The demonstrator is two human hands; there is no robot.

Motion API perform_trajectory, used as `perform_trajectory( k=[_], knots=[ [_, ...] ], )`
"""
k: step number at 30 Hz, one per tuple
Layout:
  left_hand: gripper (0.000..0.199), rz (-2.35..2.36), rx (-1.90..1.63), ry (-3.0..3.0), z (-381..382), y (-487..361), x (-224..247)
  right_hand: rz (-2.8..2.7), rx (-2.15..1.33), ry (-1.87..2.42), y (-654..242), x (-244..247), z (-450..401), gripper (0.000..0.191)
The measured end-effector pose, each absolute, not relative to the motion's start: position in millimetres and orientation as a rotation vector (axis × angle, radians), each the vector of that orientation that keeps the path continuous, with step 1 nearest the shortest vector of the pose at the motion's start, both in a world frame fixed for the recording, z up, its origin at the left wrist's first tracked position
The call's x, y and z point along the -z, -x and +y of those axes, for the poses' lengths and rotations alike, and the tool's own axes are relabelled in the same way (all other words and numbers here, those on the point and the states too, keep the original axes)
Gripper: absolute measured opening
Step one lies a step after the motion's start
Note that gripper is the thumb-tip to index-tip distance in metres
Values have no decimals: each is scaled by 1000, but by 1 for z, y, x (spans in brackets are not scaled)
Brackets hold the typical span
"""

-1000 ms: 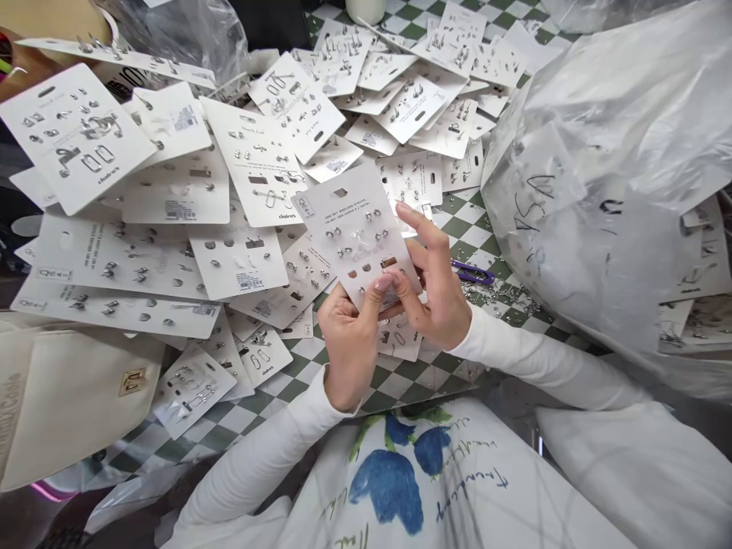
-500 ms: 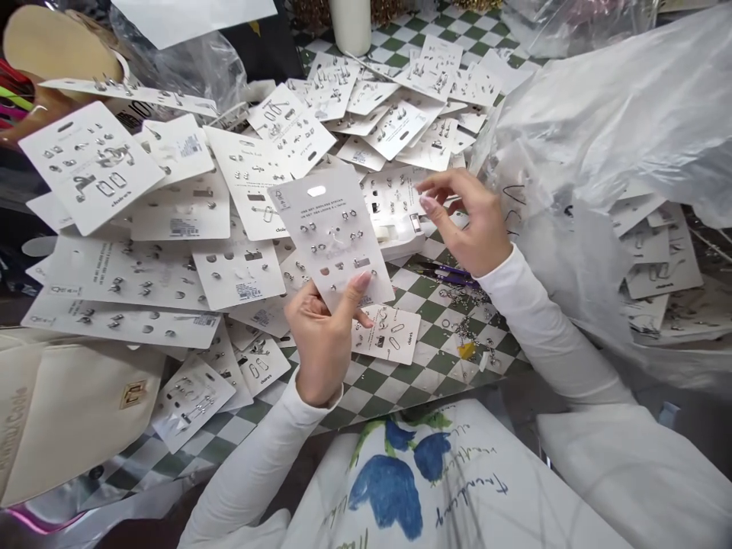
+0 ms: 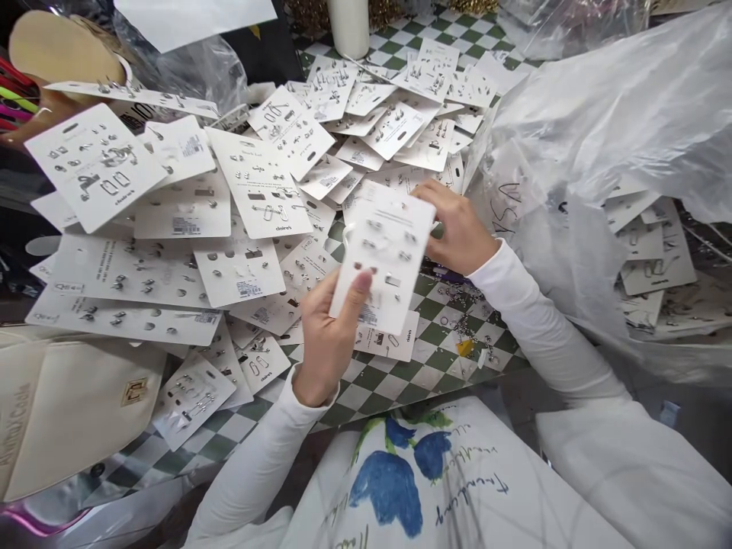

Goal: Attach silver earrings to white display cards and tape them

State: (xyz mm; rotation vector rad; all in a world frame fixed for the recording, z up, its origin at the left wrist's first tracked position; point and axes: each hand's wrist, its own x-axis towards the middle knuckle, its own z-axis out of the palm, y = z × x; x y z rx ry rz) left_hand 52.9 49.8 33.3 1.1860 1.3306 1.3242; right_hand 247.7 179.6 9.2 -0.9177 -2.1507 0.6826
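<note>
Okay, our left hand (image 3: pixel 323 343) has one earring card (image 3: pixel 386 259) lifted off the tabletop (image 3: pixel 440 374), tilted, with the thumb on the front near the lower edge and the other fingers behind it, so that's a firm pinch. Our right hand (image 3: pixel 457 232) sits at the card's upper right corner, its fingers (image 3: pixel 435 210) close together and partly behind the card. Looks like contact, but we can't tell if it's really gripping. The card carries small silver studs and has a barcode sticker near the bottom. Right under it is another card (image 3: pixel 389 345) marked claire's, lying flat on the green and white checks. To the left, a big overlapping pile of earring cards (image 3: pixel 252 183) covers much of the tabletop. Right of the hands, loose silver bits (image 3: pixel 457 320) and a small yellow piece (image 3: pixel 465 348) lie on the checks. Also a large plastic bag (image 3: pixel 577 175) on the right with more cards under its edge, a cream bag (image 3: pixel 74 404) with a gold clasp at lower left, and a white bag (image 3: pixel 412 480) with blue flowers below our white sleeves (image 3: pixel 257 450).
</note>
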Motion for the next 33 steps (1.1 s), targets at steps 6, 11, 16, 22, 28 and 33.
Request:
perform_trajectory(
  k=[6,11,16,22,28,33],
  knots=[
    [31,1158,-719,-1497,52,-51,-29,-2090,-975,908,-252,-10,185,11],
    [44,1083,-320,-1827,58,-46,-26,-2076,-1095,942,-257,-6,187,11],
    [45,1104,-237,-1999,61,-42,-34,-1966,-1329,1021,-260,-13,186,13],
    [53,1646,-731,-2322,90,-24,-70,-1830,-1524,1124,-261,-24,182,11],
    [47,1489,-554,-2618,127,-41,-39,-1719,-1582,1117,-264,-25,182,17],
    [50,1504,-294,-2683,128,-52,-19,-1657,-1453,1237,-266,-31,180,19]
  ],
)
